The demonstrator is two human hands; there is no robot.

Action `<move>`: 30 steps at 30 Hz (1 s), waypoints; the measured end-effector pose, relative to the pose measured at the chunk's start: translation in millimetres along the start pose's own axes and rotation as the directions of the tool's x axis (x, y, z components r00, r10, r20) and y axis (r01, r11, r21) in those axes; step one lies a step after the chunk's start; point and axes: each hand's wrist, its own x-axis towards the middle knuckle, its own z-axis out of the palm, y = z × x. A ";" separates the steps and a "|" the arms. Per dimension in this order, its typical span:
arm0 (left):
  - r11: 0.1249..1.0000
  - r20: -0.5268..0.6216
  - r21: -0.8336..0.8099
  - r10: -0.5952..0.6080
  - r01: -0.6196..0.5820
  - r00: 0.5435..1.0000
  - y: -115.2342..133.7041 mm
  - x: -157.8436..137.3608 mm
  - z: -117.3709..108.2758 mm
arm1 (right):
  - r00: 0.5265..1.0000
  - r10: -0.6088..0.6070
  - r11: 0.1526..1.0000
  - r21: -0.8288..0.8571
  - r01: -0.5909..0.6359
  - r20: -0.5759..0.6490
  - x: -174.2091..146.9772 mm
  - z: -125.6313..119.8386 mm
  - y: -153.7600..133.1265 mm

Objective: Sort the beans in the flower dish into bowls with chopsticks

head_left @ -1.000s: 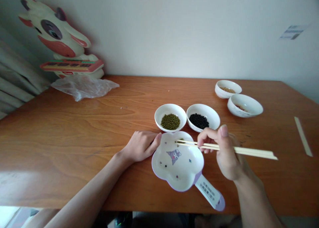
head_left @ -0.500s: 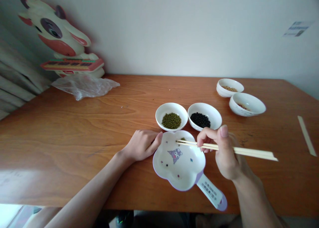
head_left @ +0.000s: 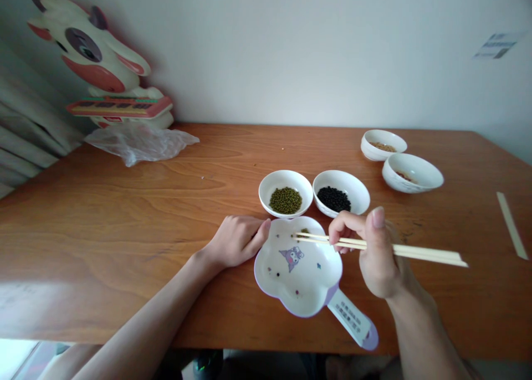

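My right hand (head_left: 376,252) is closed around a pair of pale wooden chopsticks (head_left: 424,253). Their tips reach into a white flower-shaped dish (head_left: 307,299) with a lilac rim and a handle, close to a few green beans (head_left: 305,231) at its far side. Whether a bean is between the tips is too small to tell. My left hand (head_left: 243,240) rests on the table with curled fingers, its thumb gripping the dish's left rim. Behind the dish stand a white bowl of green mung beans (head_left: 286,201) and a white bowl of black beans (head_left: 333,199).
Two more white bowls (head_left: 413,173) with tan and reddish contents stand at the back right. A pale flat strip (head_left: 511,225) lies at the right. A cow-shaped toy keyboard (head_left: 120,106) and a clear plastic bag (head_left: 143,143) are at the back left.
My right hand and the chopsticks have shifted very slightly to the right; the tips are still inside the dish. My left hand remains at the rim.
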 end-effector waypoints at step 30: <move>1.000 -0.004 0.003 -0.008 0.008 1.000 2.1 0.7 -1.7 | 0.995 -0.084 0.996 -0.030 0.083 -0.054 -1.6 -0.9 -3.4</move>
